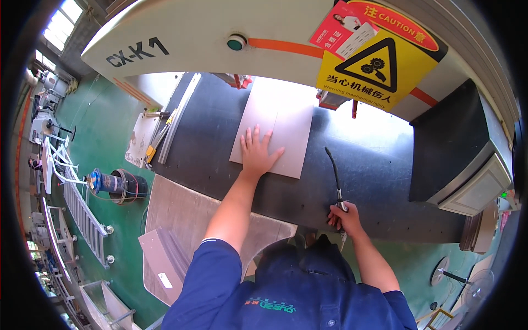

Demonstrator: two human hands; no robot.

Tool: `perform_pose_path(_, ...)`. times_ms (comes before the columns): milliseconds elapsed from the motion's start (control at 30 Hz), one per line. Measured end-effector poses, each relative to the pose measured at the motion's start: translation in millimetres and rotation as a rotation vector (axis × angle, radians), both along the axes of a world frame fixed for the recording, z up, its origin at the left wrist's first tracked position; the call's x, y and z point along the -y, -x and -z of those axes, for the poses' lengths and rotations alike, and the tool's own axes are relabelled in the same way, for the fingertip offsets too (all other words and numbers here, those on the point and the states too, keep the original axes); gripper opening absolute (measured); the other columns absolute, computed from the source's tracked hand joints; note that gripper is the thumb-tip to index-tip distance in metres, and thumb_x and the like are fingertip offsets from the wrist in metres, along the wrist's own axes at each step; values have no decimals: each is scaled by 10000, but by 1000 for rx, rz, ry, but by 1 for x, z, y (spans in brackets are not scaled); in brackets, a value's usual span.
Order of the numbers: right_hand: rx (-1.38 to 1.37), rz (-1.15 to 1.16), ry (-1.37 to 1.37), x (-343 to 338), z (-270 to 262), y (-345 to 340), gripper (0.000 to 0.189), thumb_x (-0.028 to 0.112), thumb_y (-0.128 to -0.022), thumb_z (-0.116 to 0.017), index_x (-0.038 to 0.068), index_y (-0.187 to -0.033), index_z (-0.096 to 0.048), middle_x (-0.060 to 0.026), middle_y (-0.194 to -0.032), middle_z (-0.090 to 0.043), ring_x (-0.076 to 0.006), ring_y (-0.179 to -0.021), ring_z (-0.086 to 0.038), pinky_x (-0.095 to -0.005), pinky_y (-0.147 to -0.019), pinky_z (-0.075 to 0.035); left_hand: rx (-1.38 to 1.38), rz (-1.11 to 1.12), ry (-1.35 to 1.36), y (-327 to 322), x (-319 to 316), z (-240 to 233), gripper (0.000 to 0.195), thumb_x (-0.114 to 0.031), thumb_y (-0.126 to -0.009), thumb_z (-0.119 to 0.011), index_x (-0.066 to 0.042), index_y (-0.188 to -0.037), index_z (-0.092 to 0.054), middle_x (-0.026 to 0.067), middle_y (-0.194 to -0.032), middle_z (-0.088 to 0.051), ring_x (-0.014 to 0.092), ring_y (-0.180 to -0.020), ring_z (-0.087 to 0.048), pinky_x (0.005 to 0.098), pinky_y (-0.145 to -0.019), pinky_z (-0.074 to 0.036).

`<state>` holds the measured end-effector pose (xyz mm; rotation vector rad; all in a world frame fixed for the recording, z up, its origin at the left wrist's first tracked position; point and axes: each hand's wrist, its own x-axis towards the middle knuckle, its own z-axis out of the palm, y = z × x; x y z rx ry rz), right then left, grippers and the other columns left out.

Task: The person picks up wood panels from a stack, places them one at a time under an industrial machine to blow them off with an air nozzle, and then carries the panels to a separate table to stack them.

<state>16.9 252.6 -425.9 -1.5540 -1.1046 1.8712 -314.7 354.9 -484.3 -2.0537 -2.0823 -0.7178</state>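
Note:
My left hand [258,154] lies flat with spread fingers on a pale greyish-pink rectangular panel [288,144], near its front edge. The panel rests on the black tabletop [198,123] of a machine, and its far end lies under the machine's overhead beam. To the right of the panel, my right hand [346,216] grips what looks like an air blow gun [340,197]. Its long dark nozzle points away from me over the tabletop, and a thin hose hangs below the hand.
The machine's beam [198,45] spans the far side, with a green button [236,42] and a caution sign [371,62]. A black housing [449,152] bounds the right. Stacked panels [165,264] lie on a side board [181,202] at left. A yellow-handled cutter [151,152] sits beside metal rails.

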Motion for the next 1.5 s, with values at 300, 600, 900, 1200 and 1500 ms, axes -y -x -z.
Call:
perform_pose_path(300,16,-19,10,-2,0,0,231,161,-902,-636,-4,-747,-590,-82,-599,-614,-131,-482,-595,-230,-369,-397,30,-41,73,-1,-3,-8,617,-561,-804,-621,-161,-1264,-529,200,-1406,-402,423,-1334,-326,573,-1094,-217)
perform_pose_path(600,27,14,-21,-1,-1,2,241,171,-898,-642,-3,-738,-595,-88,-589,-615,-132,-478,-599,-230,-356,-386,50,-39,75,-5,-5,-3,578,-536,-872,-545,-113,-1266,-550,219,-1404,-413,415,-1347,-313,562,-1119,-183)
perform_pose_path(900,28,1,-26,-2,-1,5,250,173,-896,-645,-5,-730,-591,-91,-585,-613,-138,-468,-598,-228,-356,-386,70,-34,67,0,-3,0,532,-459,-886,-564,-119,-1293,-518,210,-1413,-395,410,-1350,-309,540,-1125,-196)
perform_pose_path(1200,52,8,-44,-1,-2,2,264,179,-905,-619,-13,-726,-593,-104,-594,-620,-156,-486,-617,-231,-361,-400,-5,398,338,28,41,-59,682,-426,-780,-713,-176,-1366,-471,177,-1427,-382,416,-1351,-300,547,-1113,-232)
perform_pose_path(1500,46,5,-38,0,1,2,269,181,-902,-625,-7,-711,-598,-102,-577,-615,-158,-476,-618,-230,-358,-397,71,360,301,26,42,-43,728,-331,-706,-787,-171,-1350,-490,150,-1462,-366,392,-1371,-293,549,-1110,-248)
